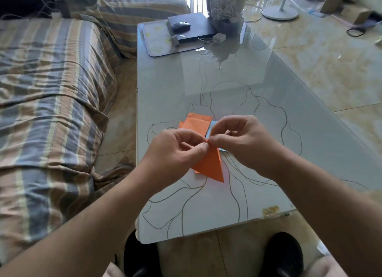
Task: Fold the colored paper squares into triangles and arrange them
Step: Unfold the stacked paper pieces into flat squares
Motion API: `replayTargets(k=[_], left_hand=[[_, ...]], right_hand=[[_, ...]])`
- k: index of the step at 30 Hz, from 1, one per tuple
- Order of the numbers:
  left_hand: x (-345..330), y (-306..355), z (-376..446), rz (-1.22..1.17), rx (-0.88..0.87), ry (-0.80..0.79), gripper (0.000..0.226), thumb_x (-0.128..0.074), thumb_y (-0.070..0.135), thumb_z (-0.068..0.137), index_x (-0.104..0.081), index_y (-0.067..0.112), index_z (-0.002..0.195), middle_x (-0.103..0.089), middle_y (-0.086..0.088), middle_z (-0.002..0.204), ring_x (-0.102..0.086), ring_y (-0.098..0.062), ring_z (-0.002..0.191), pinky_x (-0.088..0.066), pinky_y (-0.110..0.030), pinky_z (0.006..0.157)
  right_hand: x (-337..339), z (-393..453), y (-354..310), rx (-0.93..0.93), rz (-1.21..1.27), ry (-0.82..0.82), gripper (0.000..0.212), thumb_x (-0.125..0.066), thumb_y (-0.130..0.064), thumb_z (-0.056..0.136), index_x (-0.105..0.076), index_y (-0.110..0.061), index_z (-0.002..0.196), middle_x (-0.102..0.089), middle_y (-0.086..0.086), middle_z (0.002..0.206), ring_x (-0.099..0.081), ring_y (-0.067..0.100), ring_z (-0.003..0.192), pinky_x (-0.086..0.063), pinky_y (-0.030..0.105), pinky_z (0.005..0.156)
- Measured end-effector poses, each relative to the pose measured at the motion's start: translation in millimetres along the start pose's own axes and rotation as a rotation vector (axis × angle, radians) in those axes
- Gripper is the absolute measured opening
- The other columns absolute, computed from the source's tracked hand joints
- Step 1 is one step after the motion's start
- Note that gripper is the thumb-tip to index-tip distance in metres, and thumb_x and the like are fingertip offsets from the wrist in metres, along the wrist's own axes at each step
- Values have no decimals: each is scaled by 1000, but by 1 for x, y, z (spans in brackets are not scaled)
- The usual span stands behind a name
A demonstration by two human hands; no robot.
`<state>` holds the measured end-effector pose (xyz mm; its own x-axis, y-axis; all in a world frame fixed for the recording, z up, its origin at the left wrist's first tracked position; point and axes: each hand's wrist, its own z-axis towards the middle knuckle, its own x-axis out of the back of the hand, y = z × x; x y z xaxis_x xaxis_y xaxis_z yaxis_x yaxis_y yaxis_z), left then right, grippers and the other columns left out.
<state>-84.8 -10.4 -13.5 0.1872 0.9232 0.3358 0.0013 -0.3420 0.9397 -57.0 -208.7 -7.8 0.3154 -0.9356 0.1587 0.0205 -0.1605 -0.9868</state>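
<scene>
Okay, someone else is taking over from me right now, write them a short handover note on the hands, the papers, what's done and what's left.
Left hand and right hand: both pinch the same corner of the orange paper, which is folded to a triangle and hangs over the glass table.
Behind the hands: more orange pieces lie stacked on the table, a blue paper partly under them.
Done: the held sheet looks folded; how finished the stacked pieces are I cannot tell.
Left: probably crease the held piece, lay it with the others, fold the blue sheet, arrange.
</scene>
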Motion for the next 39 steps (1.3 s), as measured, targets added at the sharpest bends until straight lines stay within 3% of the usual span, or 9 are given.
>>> replayTargets(k=[4, 7, 12, 19, 25, 27, 30, 35, 39], left_hand=[[-1, 4, 1, -88, 51, -16, 16, -76, 29, 92, -80, 15, 97, -80, -7, 91, -77, -26, 91, -61, -46, 92], [2, 3, 3, -113, 61, -4, 24, -78, 38, 89, -82, 16, 95, -78, -12, 91, -73, -31, 90, -58, -44, 88], [-1, 2, 2, -31, 42, 7, 15, -72, 30, 96, -80, 19, 91, -78, -3, 88, -72, -31, 88, -59, -52, 90], [0, 2, 3, 21, 19, 1, 20, -65, 33, 98, -78, 21, 88, -78, 0, 86, -73, -25, 86, -57, -54, 91], [-2, -4, 5, -24, 66, -10, 32, -69, 56, 77, -71, 35, 101, -75, 0, 96, -70, -35, 95, -55, -57, 95], [-1, -4, 6, -92, 96, -41, 38, -78, 50, 77, -69, 35, 110, -77, 0, 101, -73, -35, 96, -57, -56, 94], [-4, 1, 3, -147, 77, -75, 25, -81, 30, 89, -72, 23, 112, -79, -7, 98, -77, -30, 93, -61, -51, 89], [-4, -1, 7, -229, 139, 132, 17, -80, 18, 88, -74, 15, 104, -79, -12, 95, -77, -24, 87, -62, -40, 84], [-4, 1, 10, -408, 288, 27, 14, -74, 16, 91, -67, 10, 101, -71, -18, 95, -70, -25, 84, -57, -41, 81]], right_hand=[[6, 2, -9, -113, 203, 64, 15, -71, -1, 90, -70, -9, 76, -66, 12, 76, -62, 22, 74, -51, 31, 69], [15, 8, -12, -195, 286, 135, 24, -70, -7, 90, -67, -18, 69, -66, 5, 75, -62, 21, 78, -49, 41, 82], [19, 10, -11, -293, 316, 182, 31, -68, -10, 90, -63, -21, 62, -65, 1, 73, -62, 21, 75, -48, 41, 82], [20, 10, -11, -339, 309, 194, 28, -69, -13, 92, -66, -21, 66, -68, 2, 74, -67, 22, 75, -51, 39, 81], [7, 5, -6, -386, 217, 92, 15, -69, -13, 91, -65, -16, 78, -69, 5, 78, -64, 23, 71, -50, 41, 82], [-1, 2, -6, -388, 122, 15, 14, -70, -13, 90, -66, -17, 77, -71, 4, 74, -67, 20, 70, -50, 39, 80], [-8, 1, -6, -356, 114, 11, 17, -74, -17, 92, -68, -19, 76, -70, 3, 73, -66, 17, 66, -50, 36, 73], [-10, 0, -1, -349, 193, 19, 10, -69, -22, 98, -71, -13, 94, -71, 4, 83, -66, 22, 69, -52, 39, 76], [-16, -2, 3, -326, 172, 12, 19, -67, -22, 100, -70, -4, 105, -74, 17, 93, -71, 25, 72, -59, 34, 67]])
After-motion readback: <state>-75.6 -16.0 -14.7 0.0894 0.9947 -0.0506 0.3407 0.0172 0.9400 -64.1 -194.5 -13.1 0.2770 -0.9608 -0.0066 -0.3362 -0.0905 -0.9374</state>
